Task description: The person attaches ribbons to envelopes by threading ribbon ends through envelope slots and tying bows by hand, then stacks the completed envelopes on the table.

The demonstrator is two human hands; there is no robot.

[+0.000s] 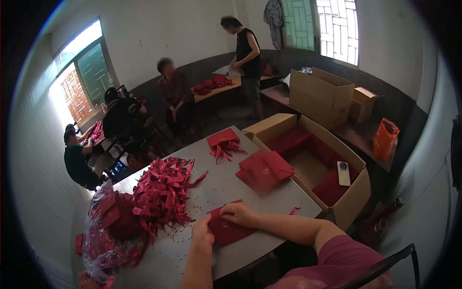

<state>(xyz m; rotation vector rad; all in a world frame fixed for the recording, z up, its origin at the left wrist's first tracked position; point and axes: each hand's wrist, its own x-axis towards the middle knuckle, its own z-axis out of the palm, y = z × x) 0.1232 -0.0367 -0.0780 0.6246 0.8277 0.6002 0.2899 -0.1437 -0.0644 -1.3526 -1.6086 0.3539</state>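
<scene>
A red pouch with a small light emblem (233, 233) lies at the table's near edge. My left hand (202, 233) grips its left edge, thumb along the side. My right hand (239, 214) rests on its upper part with the fingers bent together; whether they pinch anything is hidden. Beyond my hands lies a stack of red pouches (265, 170). To the left is a heap of red ribbons (161, 192), with small dark bits scattered beside it. Farther back sits another red pouch with ribbons (223, 139).
An open carton (301, 168) with red goods and a phone (343, 173) adjoins the table's right side. Plastic-wrapped red pouches (114, 214) lie at the left. Several people are at tables behind. Cartons (320, 98) and an orange bag (385, 139) stand back right.
</scene>
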